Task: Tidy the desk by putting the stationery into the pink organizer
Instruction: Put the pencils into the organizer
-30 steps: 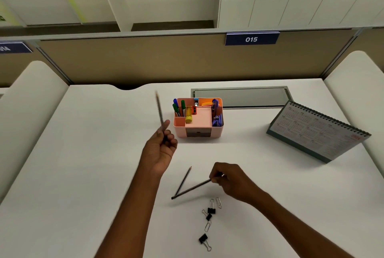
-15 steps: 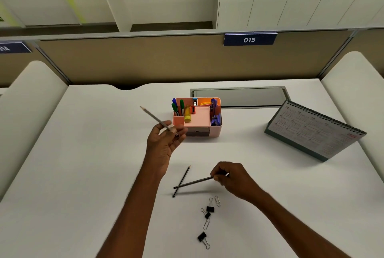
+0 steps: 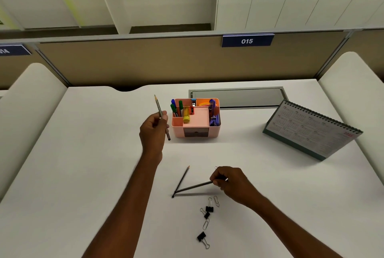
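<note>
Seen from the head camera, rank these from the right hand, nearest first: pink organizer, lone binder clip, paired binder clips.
1. paired binder clips, just beside the right hand.
2. lone binder clip, lower down, nearest the camera.
3. pink organizer, far back, up left.

White desk (image 3: 83, 164): pink organizer (image 3: 195, 131) centre-back, calendar (image 3: 311, 131) right, pencil (image 3: 182, 178), binder clips (image 3: 209, 209), paper clips (image 3: 206, 224) near front.
</note>
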Available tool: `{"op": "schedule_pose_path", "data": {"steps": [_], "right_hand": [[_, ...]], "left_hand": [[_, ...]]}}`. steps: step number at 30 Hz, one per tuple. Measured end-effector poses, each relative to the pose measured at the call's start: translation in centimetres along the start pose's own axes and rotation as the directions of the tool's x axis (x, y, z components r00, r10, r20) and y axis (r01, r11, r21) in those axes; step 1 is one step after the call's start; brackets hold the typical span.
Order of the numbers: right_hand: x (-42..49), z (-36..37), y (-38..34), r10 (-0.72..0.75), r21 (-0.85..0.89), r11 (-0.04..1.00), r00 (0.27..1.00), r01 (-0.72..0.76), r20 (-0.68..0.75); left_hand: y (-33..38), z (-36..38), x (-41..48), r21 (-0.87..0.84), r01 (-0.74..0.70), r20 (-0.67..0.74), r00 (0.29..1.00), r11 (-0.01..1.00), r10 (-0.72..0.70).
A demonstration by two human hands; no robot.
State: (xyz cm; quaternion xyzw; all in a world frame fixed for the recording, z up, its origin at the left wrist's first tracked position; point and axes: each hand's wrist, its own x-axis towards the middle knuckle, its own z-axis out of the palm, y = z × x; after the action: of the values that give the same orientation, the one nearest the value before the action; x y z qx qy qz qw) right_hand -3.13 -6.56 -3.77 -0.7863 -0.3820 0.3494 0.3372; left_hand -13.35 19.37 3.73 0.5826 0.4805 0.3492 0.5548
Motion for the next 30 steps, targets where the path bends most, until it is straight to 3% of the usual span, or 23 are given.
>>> {"op": "schedule_pose_path", "data": {"steps": [8,13,25,30], "right_hand": [[-0.7,-0.2,0.4,0.038,0.033,0.999,0.999,-0.037,-0.025],[-1.1,0.0,1.0,0.066,0.067,0.996,0.997,-0.063,-0.043],[-1.8,0.6,0.9,0.095,0.111,0.990,0.995,-0.091,-0.035],[-1.6,0.5,0.8,0.106,0.112,0.989,0.994,-0.102,-0.030]], "left_hand": [[0.3,1.1,3.3,0.140,-0.144,-0.083,0.984,0.980,0.157],[-0.3,2.3,4.8,0.222,-0.178,-0.040,0.981,0.958,0.192],[-2.4,4.6,5.2,0.583,-0.150,-0.021,0.980,0.799,0.199],[-2.5,4.9,5.1,0.641,-0.131,-0.036,0.979,0.756,0.200]]}}
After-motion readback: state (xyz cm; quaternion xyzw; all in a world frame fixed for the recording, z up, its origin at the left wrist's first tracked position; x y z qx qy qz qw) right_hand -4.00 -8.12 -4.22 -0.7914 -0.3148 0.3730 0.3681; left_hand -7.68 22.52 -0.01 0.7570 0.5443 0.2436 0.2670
